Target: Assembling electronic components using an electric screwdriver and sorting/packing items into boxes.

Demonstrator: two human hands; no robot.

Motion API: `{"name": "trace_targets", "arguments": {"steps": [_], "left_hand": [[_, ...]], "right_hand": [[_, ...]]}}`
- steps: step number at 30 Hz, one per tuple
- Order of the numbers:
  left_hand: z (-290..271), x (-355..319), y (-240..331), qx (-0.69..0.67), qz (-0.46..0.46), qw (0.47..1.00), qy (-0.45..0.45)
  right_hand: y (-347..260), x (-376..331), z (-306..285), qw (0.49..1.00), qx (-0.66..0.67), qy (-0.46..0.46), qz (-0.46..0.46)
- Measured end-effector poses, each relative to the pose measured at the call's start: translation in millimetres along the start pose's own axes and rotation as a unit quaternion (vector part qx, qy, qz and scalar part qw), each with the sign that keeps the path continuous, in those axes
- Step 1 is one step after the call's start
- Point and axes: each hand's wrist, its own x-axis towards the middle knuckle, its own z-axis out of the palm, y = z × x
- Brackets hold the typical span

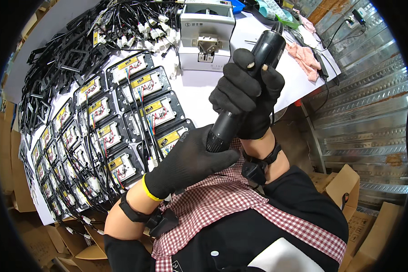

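Note:
A black corded electric screwdriver (pixel 269 46) is held at a slant in front of my body, its cord end up and to the right. My right hand (pixel 247 88), in a black knit glove, wraps around its middle. Around the ribbed collar at the lower end closes my left hand (pixel 190 156), gloved in black with a yellow cuff edge; the screwdriver's tip is hidden there. Left of my hands lie rows of black-framed electronic modules (pixel 161 111) with white-and-gold boxes and coloured wires. Beyond the screwdriver stands a white screw feeder (pixel 203 54).
Black cables with white connectors (pixel 154 31) are heaped at the back, beside a pile of black plastic frames (pixel 72 59). A pink cloth (pixel 305 61) lies near the table's right edge. Cardboard boxes (pixel 344 192) stand on the floor by a corrugated metal wall (pixel 371 104).

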Motion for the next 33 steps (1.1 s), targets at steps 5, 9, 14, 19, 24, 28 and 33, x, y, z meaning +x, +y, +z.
{"name": "trace_targets", "arguments": {"steps": [5,9,14,19,24,28,33], "left_hand": [[-2.4,1.2,-6.4,-0.032,-0.002,0.999,-0.005],[-3.8,1.5,-8.5,-0.096,-0.015,0.995,-0.033],[-1.3,0.0,-5.6,-0.136,-0.036,0.988,-0.057],[-4.3,4.1,-15.7,-0.219,-0.06,0.966,-0.123],[-0.7,2.3,-16.5,-0.169,-0.026,0.982,-0.083],[-2.5,-2.1,-11.5,-0.156,-0.025,0.985,-0.076],[-17.7,-15.4,-23.1,0.005,0.091,0.995,0.046]], "right_hand": [[2.4,-0.9,0.0,1.0,-0.006,0.006,-0.007],[3.4,-1.9,-1.3,1.0,-0.025,0.01,-0.007],[3.8,-2.9,4.1,1.0,-0.017,-0.003,-0.004],[1.7,-3.7,-6.4,0.998,0.017,-0.05,0.025],[4.5,-2.1,0.0,0.999,-0.019,-0.025,0.01],[7.3,-2.7,1.1,1.0,-0.011,0.004,0.004],[-6.7,-3.1,0.1,0.991,-0.128,0.025,-0.038]]}}
